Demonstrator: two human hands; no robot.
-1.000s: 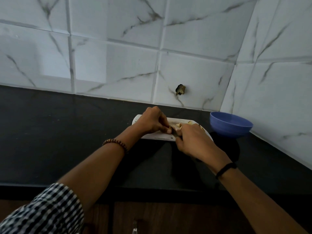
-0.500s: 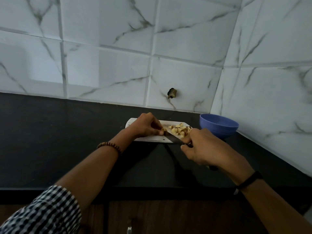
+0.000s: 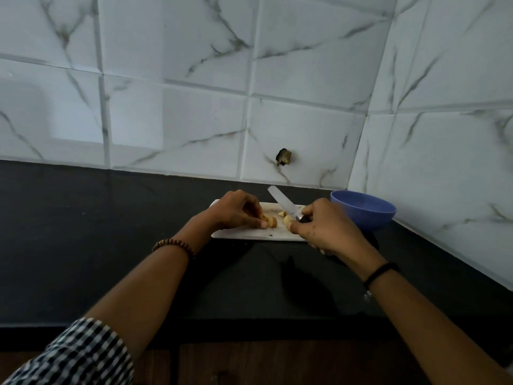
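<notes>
Now your left hand (image 3: 236, 211) curls over the left half of the white cutting board (image 3: 244, 234), its fingertips pinching a pale yellow piece of food (image 3: 271, 222) against it. Just to the right lie a few cut chunks (image 3: 283, 214), and your right hand (image 3: 324, 227) grips the knife (image 3: 281, 202) by its handle, blade tilted up toward the far wall. Farther right, a blue bowl (image 3: 363, 213) sits on the black counter (image 3: 111, 232).

No letters, numbers or brand marks can be read anywhere, neither on the knife (image 3: 283, 202), the bowl (image 3: 363, 215), the cutting board (image 3: 249, 233) nor the wall tiles (image 3: 166, 120); in this dim light a small mark on the blade might escape notice
</notes>
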